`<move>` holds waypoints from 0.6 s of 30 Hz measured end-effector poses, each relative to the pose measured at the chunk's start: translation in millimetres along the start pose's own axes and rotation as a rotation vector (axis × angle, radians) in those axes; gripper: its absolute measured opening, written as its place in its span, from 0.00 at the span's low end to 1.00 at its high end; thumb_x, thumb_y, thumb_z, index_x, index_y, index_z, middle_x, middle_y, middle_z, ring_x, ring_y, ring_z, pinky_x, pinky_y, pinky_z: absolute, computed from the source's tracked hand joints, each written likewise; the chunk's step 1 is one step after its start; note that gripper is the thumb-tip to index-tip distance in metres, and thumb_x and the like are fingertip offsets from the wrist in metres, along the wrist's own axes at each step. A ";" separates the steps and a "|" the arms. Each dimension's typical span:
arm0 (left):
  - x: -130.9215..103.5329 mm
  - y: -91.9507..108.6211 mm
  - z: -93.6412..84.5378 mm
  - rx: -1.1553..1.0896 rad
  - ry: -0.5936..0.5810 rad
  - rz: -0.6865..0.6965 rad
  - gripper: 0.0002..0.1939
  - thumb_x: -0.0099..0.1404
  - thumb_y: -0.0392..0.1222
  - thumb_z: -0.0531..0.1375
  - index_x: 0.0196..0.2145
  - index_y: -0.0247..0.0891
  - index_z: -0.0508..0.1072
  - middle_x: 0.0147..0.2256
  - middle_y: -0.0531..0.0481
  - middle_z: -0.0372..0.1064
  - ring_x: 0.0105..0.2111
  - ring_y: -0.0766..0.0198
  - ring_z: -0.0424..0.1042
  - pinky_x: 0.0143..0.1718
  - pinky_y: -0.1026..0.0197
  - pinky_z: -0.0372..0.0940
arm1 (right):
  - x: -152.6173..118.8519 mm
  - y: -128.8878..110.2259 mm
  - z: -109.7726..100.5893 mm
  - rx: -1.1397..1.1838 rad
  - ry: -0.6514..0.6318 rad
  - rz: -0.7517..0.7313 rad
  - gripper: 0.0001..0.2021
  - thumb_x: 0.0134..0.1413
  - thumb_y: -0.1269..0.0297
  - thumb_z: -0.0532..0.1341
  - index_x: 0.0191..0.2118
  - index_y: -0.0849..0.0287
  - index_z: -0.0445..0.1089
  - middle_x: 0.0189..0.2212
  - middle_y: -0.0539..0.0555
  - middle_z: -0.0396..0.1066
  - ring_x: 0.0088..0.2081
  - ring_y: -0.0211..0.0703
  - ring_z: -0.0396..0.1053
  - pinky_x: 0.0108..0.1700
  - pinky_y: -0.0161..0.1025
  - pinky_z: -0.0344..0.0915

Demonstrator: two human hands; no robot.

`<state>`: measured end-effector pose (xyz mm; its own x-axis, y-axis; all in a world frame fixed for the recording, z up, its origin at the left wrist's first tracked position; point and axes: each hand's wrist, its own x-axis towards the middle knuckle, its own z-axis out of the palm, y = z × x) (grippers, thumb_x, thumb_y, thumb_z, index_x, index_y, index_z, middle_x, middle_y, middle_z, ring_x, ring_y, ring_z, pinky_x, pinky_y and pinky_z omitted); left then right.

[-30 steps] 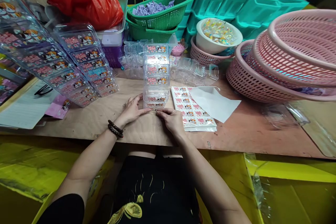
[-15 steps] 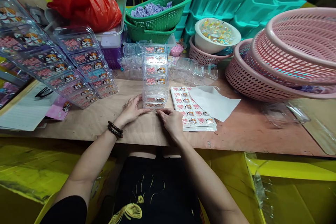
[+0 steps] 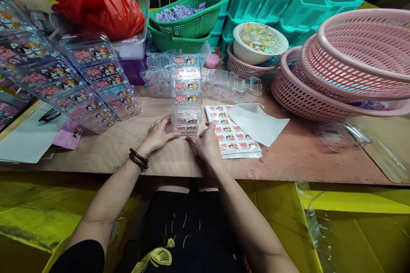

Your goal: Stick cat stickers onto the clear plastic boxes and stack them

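Note:
A tall stack of clear plastic boxes point(image 3: 186, 99) with cat stickers on their fronts stands on the wooden table before me. My left hand point(image 3: 160, 135) rests at its lower left corner, fingers stretched along the side and thumb lying by the front of the bottom box. At the lower right front, my right hand point(image 3: 206, 144) has curled fingers against or near the bottom box, thumb raised; I see nothing in it. Sheets of cat stickers point(image 3: 231, 134) lie just right of that hand, partly covered by white backing paper point(image 3: 261, 123).
More stacked stickered boxes point(image 3: 105, 77) stand on the left. Behind are loose clear plastic shells point(image 3: 235, 86), green baskets point(image 3: 184, 36), a white bowl of small packets point(image 3: 261, 40) and a red bag point(image 3: 99, 4). Pink baskets point(image 3: 297, 91) crowd the right.
My right thumb has lifted from its pinch at the bottom box's front edge, and the fingers have curled in. My left hand stays by the stack. The view has shifted slightly.

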<state>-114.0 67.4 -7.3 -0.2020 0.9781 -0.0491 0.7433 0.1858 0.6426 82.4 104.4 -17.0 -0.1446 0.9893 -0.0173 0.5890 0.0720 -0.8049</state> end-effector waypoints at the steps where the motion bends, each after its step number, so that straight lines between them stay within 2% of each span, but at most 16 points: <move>1: 0.2 -0.6 0.3 0.006 0.002 0.004 0.36 0.57 0.52 0.69 0.61 0.44 0.66 0.43 0.46 0.72 0.49 0.50 0.69 0.51 0.51 0.65 | 1.5 -1.4 -0.7 0.002 -0.023 -0.018 0.25 0.48 0.58 0.69 0.50 0.60 0.65 0.33 0.56 0.73 0.32 0.49 0.71 0.38 0.43 0.65; 3: 0.2 -1.1 0.5 0.021 -0.003 -0.014 0.37 0.58 0.52 0.69 0.62 0.44 0.65 0.42 0.46 0.72 0.48 0.50 0.69 0.51 0.51 0.65 | 5.7 -3.2 -3.3 0.001 -0.075 -0.055 0.13 0.52 0.59 0.66 0.42 0.58 0.71 0.31 0.57 0.75 0.34 0.51 0.72 0.40 0.44 0.66; 5: 0.0 -0.9 0.6 0.030 -0.010 -0.040 0.38 0.58 0.53 0.69 0.63 0.43 0.65 0.39 0.46 0.71 0.47 0.50 0.70 0.50 0.50 0.65 | 10.1 -3.3 -7.7 0.007 -0.131 -0.086 0.04 0.56 0.64 0.62 0.35 0.56 0.74 0.28 0.55 0.75 0.33 0.51 0.73 0.41 0.44 0.65; 9: -1.0 -0.4 1.5 0.023 0.003 -0.030 0.38 0.57 0.54 0.69 0.62 0.43 0.65 0.41 0.46 0.71 0.47 0.51 0.70 0.50 0.52 0.65 | 14.9 -1.6 -15.7 0.028 -0.211 -0.097 0.07 0.49 0.72 0.63 0.34 0.54 0.76 0.23 0.51 0.74 0.28 0.47 0.73 0.36 0.41 0.67; 11: -1.6 0.0 2.6 0.031 0.019 -0.036 0.40 0.54 0.54 0.71 0.62 0.44 0.65 0.45 0.45 0.71 0.49 0.50 0.70 0.52 0.51 0.65 | 13.8 -1.1 -15.8 0.032 -0.215 -0.088 0.10 0.46 0.73 0.63 0.36 0.55 0.76 0.24 0.50 0.74 0.28 0.46 0.73 0.36 0.41 0.68; 14: -1.6 0.8 4.5 0.065 0.030 -0.048 0.45 0.50 0.53 0.73 0.63 0.45 0.63 0.49 0.44 0.70 0.52 0.47 0.68 0.55 0.49 0.63 | 8.8 -0.3 -11.5 0.026 -0.126 -0.092 0.17 0.47 0.74 0.62 0.45 0.57 0.75 0.36 0.55 0.77 0.39 0.50 0.75 0.45 0.45 0.70; 16: -0.8 1.1 5.1 0.075 0.026 -0.042 0.46 0.50 0.53 0.73 0.64 0.45 0.63 0.50 0.43 0.70 0.53 0.47 0.68 0.55 0.48 0.63 | 5.3 0.9 -8.2 0.033 -0.054 -0.105 0.24 0.46 0.74 0.62 0.53 0.60 0.71 0.47 0.61 0.74 0.50 0.54 0.72 0.53 0.49 0.68; 18: 0.5 1.1 5.0 0.071 0.027 -0.035 0.45 0.51 0.52 0.73 0.64 0.44 0.63 0.50 0.43 0.71 0.52 0.47 0.68 0.55 0.49 0.63 | 3.7 2.1 -6.1 0.076 -0.039 -0.125 0.32 0.44 0.74 0.64 0.59 0.62 0.67 0.54 0.65 0.70 0.56 0.56 0.68 0.58 0.52 0.65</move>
<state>-110.1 68.5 -10.4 -0.2453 0.9682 -0.0490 0.7788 0.2269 0.5848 87.9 109.0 -15.1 -0.2444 0.9675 0.0645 0.5030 0.1833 -0.8446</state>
